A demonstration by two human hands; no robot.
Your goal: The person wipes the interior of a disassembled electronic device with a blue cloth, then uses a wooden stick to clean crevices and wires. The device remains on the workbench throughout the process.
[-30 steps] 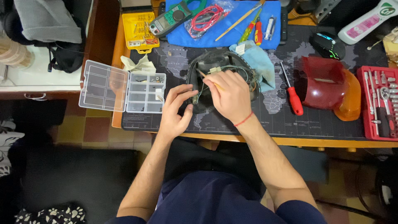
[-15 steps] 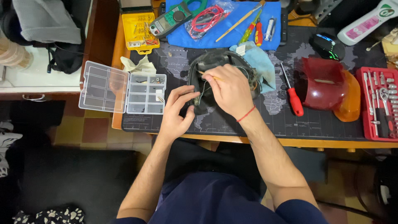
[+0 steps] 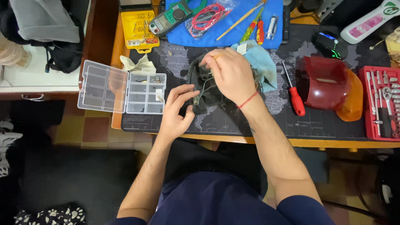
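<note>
Black housing (image 3: 204,93) sits mid-desk (image 3: 250,139) on the dark mat, under both hands. Left hand (image 3: 177,112) clamps its lower-left edge, thumb and fingers closed on the shell. Right hand (image 3: 231,75) lies over the top, fingertips pinched near the upper rim, probably on a thin wire or small part; too small to tell. Clear parts box (image 3: 123,87) just left, red screwdriver (image 3: 293,96) to the right.
</note>
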